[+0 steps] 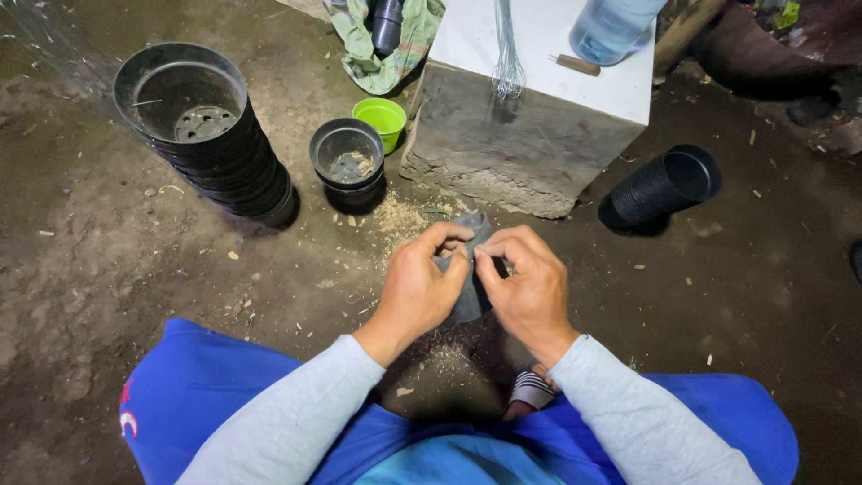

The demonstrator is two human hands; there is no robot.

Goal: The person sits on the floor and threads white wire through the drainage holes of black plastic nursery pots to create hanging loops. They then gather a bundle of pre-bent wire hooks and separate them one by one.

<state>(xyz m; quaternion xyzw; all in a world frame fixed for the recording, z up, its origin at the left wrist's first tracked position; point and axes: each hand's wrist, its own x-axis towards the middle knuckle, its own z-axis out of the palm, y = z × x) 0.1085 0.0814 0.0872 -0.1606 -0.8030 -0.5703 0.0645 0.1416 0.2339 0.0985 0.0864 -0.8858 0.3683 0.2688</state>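
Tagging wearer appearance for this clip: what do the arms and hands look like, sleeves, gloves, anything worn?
Both arms wear plain light grey long sleeves, the left sleeve and right sleeve, ending at the wrists. The left hand and right hand are bare: no gloves, and no rings or watch visible.

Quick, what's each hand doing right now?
Left hand: closed, fingers gripping the small grey pot.
Right hand: closed, fingers pinching the same pot's rim.

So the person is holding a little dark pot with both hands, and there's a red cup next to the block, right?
Not quite: the cup is green, not red, as the head view shows. It does sit beside the block, and the left hand and right hand both hold the little dark pot.
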